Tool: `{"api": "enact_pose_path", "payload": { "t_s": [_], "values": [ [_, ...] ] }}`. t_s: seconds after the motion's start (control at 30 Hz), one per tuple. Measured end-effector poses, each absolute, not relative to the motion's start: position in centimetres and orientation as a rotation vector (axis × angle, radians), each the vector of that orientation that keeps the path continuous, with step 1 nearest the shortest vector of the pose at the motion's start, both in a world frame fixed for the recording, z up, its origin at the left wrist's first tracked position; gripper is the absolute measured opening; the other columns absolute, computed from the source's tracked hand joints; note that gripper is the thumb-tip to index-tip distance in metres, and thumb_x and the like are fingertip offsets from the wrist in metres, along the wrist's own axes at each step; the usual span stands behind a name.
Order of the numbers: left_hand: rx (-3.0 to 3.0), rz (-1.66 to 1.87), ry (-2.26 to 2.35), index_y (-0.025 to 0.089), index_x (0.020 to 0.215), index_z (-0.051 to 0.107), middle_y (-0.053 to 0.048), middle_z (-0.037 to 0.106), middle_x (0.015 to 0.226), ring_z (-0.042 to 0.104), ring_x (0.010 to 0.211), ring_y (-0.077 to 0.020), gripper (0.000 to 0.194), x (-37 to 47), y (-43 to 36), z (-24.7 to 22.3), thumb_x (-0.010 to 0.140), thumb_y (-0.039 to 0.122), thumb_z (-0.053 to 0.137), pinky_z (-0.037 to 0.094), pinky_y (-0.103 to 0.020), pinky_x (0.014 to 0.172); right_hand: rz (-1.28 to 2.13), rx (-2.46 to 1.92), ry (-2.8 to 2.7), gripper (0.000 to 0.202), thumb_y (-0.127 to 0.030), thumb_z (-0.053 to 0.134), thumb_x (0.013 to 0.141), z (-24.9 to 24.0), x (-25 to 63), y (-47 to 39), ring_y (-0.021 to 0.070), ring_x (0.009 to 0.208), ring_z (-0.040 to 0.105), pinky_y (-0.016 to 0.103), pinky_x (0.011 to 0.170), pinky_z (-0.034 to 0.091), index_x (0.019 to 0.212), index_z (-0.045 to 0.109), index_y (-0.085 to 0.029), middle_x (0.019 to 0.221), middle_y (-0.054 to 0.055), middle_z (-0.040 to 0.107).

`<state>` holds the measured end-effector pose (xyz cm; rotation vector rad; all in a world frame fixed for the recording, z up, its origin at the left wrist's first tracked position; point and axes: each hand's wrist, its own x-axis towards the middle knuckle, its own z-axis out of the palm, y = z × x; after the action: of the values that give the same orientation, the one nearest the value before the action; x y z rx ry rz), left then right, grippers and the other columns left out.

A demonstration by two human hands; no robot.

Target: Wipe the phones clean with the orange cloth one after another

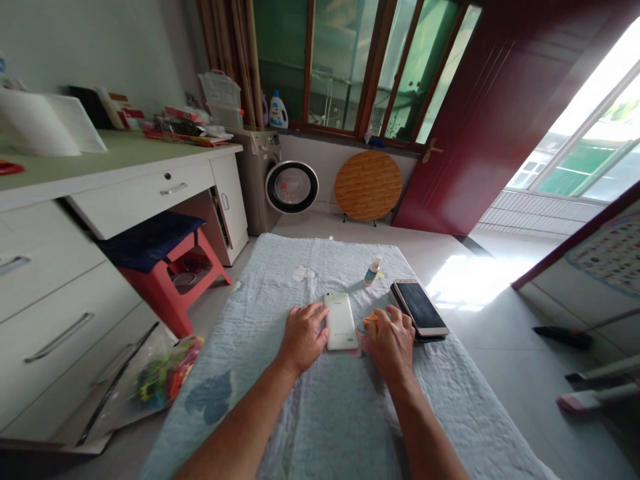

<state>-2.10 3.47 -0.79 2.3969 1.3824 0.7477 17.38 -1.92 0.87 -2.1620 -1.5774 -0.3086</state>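
A white phone (341,321) lies back side up on the blue quilted cloth. Along its left edge rests my left hand (304,335), fingers apart, the fingertips touching the phone. To the right of the phone, my right hand (391,340) has its fingers bent around a small orange item (371,320) on the cloth. Beyond the hands a small spray bottle (372,272) with a blue label stands upright. A larger phone (421,308), dark screen up, lies on a black case right of my right hand.
The cloth-covered table (320,413) fills the lower middle. At left are a pink stool (170,287) with a dark cushion, white drawers (55,320) and a bag (155,373). A washing machine (260,173), a round wooden board (369,185) and a red door (465,113) stand beyond.
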Motion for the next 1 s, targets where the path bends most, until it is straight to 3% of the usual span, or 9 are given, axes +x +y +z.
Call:
{"api": "enact_pose_path", "payload": {
  "t_s": [0.1,0.23,0.33,0.63,0.77,0.87,1.0],
  "values": [
    [2.381,0.768,1.408,0.026,0.117,0.063,-0.006,0.067,0.119,0.058,0.111,-0.0257,0.035,-2.2,3.6,-0.6,0.083,0.02,0.058,0.029,-0.053,0.108,-0.366,-2.031,-1.579,0.024,-0.021,0.05,0.085,1.3,16.9,-2.2,0.0279,0.104,0.047,0.04,0.085,0.035,0.1,0.069,-0.02,0.118,0.013,0.058],
    [2.38,0.787,1.406,0.026,0.111,0.066,-0.004,0.072,0.103,0.062,0.103,-0.0243,0.031,-2.2,3.5,-0.3,0.084,0.015,0.054,0.028,-0.052,0.108,-0.194,-1.895,-1.779,0.022,-0.018,0.046,0.088,1.2,15.6,-2.3,0.0206,0.085,0.052,0.033,0.08,0.036,0.093,0.067,-0.019,0.088,0.007,0.063],
    [2.385,0.798,1.374,0.026,0.107,0.067,-0.003,0.073,0.097,0.063,0.098,-0.0229,0.029,-2.1,3.4,-0.1,0.085,0.014,0.052,0.028,-0.05,0.108,-0.114,-1.957,-1.847,0.019,-0.024,0.05,0.089,0.9,14.5,-2.2,0.0211,0.082,0.054,0.033,0.079,0.035,0.085,0.067,-0.02,0.081,0.007,0.065],
    [2.397,0.81,1.291,0.023,0.107,0.068,-0.005,0.072,0.094,0.063,0.095,-0.0224,0.027,-2.0,3.2,-0.1,0.082,0.018,0.059,0.032,-0.047,0.108,0.152,-1.898,-1.646,0.027,-0.025,0.053,0.084,-0.7,14.2,-1.9,0.0226,0.091,0.057,0.035,0.085,0.04,0.104,0.068,-0.018,0.093,0.009,0.067],
    [2.384,0.806,1.278,0.021,0.108,0.069,-0.007,0.072,0.095,0.063,0.096,-0.0231,0.025,-2.0,3.0,0.1,0.086,0.027,0.058,0.031,-0.047,0.108,0.328,-1.792,-1.415,0.036,-0.026,0.056,0.078,-1.3,14.1,-1.4,0.0212,0.086,0.059,0.035,0.078,0.047,0.112,0.063,-0.017,0.099,0.009,0.062],
    [2.349,0.811,1.218,0.02,0.109,0.068,-0.008,0.072,0.098,0.064,0.098,-0.0236,0.031,-2.1,2.9,0.4,0.094,0.038,0.048,0.031,-0.048,0.109,0.392,-1.628,-1.313,0.043,-0.027,0.056,0.078,-1.2,13.3,-1.1,0.0187,0.082,0.059,0.032,0.072,0.051,0.12,0.058,-0.017,0.101,0.008,0.058],
    [2.252,0.866,1.153,0.019,0.114,0.065,-0.009,0.071,0.109,0.063,0.104,-0.0246,0.043,-2.3,2.9,0.4,0.1,0.043,0.031,0.031,-0.049,0.109,0.331,-1.482,-1.362,0.045,-0.024,0.055,0.08,-0.4,12.0,-1.1,0.0181,0.086,0.06,0.033,0.075,0.052,0.124,0.053,-0.018,0.103,0.008,0.06]
  ]
}}
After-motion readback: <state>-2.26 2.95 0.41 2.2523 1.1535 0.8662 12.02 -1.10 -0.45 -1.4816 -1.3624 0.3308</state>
